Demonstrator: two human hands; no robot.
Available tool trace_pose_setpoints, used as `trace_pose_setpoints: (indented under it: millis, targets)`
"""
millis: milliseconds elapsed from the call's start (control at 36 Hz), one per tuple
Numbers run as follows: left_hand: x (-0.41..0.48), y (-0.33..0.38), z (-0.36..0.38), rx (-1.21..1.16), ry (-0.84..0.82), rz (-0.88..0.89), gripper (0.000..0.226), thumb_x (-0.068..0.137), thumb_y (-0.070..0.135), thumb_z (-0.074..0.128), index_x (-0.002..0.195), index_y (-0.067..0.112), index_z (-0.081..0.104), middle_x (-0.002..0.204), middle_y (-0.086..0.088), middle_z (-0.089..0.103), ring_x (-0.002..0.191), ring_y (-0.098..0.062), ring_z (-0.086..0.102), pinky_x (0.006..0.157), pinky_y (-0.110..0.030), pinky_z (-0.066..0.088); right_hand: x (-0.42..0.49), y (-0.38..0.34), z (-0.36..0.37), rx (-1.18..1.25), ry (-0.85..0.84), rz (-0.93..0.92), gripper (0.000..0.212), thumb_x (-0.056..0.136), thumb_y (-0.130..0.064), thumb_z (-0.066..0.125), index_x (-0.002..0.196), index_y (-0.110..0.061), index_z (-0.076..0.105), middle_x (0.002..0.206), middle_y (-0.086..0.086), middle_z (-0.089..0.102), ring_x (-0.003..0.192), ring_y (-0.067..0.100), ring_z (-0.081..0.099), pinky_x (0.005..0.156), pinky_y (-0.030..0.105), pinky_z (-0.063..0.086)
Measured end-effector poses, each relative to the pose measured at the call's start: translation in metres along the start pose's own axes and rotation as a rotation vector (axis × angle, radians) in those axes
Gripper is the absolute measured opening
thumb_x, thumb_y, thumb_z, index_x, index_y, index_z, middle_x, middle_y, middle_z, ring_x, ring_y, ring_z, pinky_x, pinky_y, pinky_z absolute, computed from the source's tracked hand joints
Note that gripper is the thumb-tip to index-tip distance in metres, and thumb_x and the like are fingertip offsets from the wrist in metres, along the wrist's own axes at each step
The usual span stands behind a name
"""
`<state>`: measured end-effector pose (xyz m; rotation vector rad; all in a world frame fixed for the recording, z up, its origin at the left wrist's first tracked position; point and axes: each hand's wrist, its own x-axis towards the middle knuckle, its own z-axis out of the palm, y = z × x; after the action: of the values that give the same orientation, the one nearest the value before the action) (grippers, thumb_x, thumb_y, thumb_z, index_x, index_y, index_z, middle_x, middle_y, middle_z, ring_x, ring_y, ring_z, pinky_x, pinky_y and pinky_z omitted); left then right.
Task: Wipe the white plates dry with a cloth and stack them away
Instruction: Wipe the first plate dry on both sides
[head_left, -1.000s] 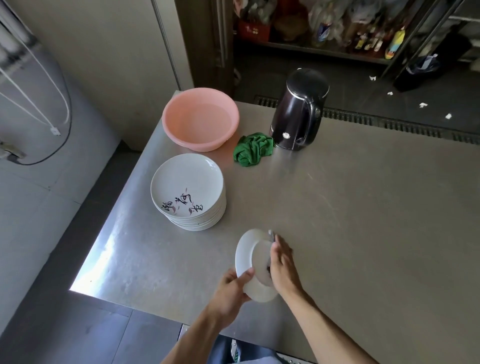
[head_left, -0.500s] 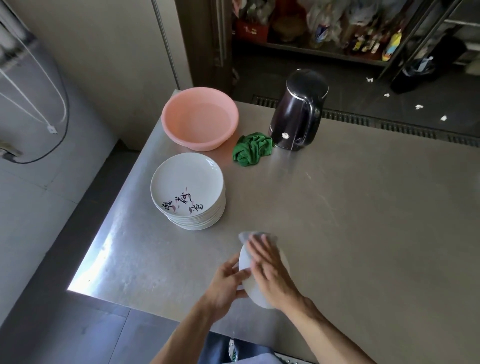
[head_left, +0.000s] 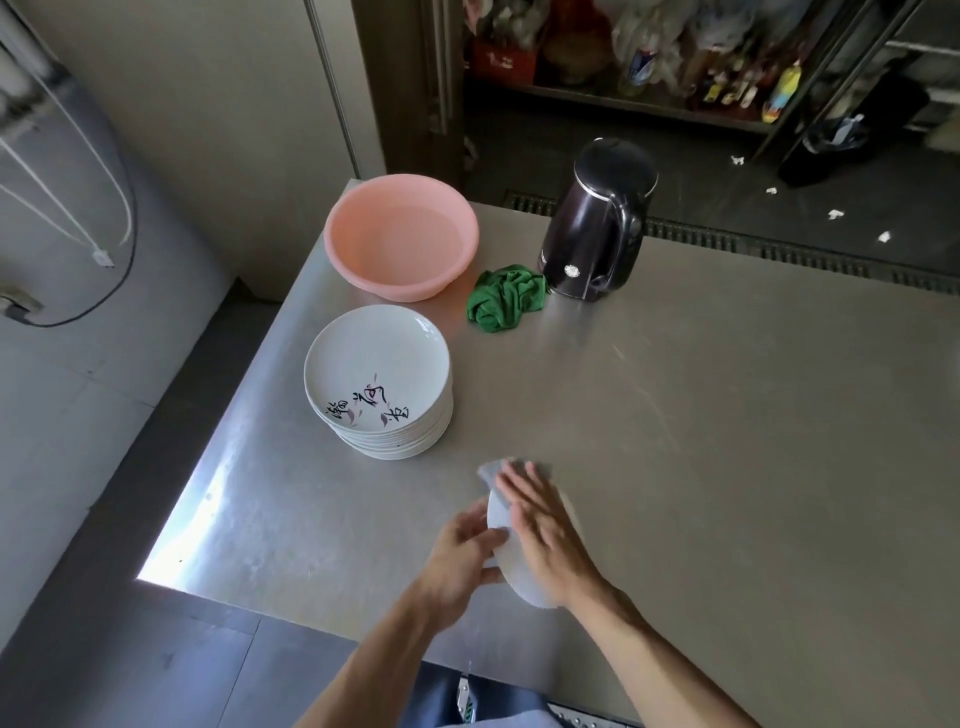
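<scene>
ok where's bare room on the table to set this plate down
Widest: bare table right of the kettle and right hand. Smaller patch between the plate stack and the near edge. Crowded far left: basin, green cloth.

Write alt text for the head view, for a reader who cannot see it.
Over a steel table, the left hand holds a white plate while the right hand presses a grey cloth on it. Behind: stacked plates, pink basin, green rag, kettle.

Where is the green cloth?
In the head view, the green cloth lies crumpled on the far side of the metal table, between the pink basin on its left and the black kettle on its right.
</scene>
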<state>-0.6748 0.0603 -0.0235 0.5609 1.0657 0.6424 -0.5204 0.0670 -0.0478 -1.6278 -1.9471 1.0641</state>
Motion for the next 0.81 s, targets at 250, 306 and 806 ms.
trace_pose_setpoints:
  millis: [250, 306, 806]
  targets:
    - [-0.003, -0.007, -0.006, -0.001, -0.017, -0.017, 0.04, 0.095, 0.011, 0.067, 0.132, 0.026, 0.067, 0.127, -0.014, 0.071, 0.114, -0.032, 0.071, 0.086, -0.051, 0.06, -0.011, -0.001, -0.002, -0.085, -0.077, -0.118, 0.053, 0.108, -0.041, 0.016, 0.157, -0.022, 0.025, 0.165, -0.013, 0.014, 0.154, 0.012, 0.0, 0.125, 0.035, -0.001]
    - [-0.003, -0.008, -0.006, 0.017, -0.034, 0.005, 0.036, 0.098, 0.01, 0.065, 0.133, 0.022, 0.066, 0.128, -0.016, 0.07, 0.118, -0.034, 0.069, 0.091, -0.056, 0.059, -0.011, 0.003, -0.002, -0.111, -0.087, -0.184, 0.053, 0.108, -0.045, 0.017, 0.156, -0.024, 0.026, 0.165, -0.014, 0.016, 0.154, 0.013, 0.002, 0.125, 0.034, -0.002]
    - [-0.006, -0.004, -0.007, -0.027, 0.017, -0.05, 0.038, 0.086, 0.015, 0.068, 0.123, 0.024, 0.073, 0.123, -0.015, 0.072, 0.103, -0.033, 0.072, 0.091, -0.058, 0.059, 0.003, 0.002, -0.001, 0.007, 0.133, 0.122, 0.049, 0.109, -0.029, 0.017, 0.157, -0.025, 0.024, 0.164, -0.009, 0.021, 0.152, 0.007, 0.012, 0.125, 0.036, 0.007]
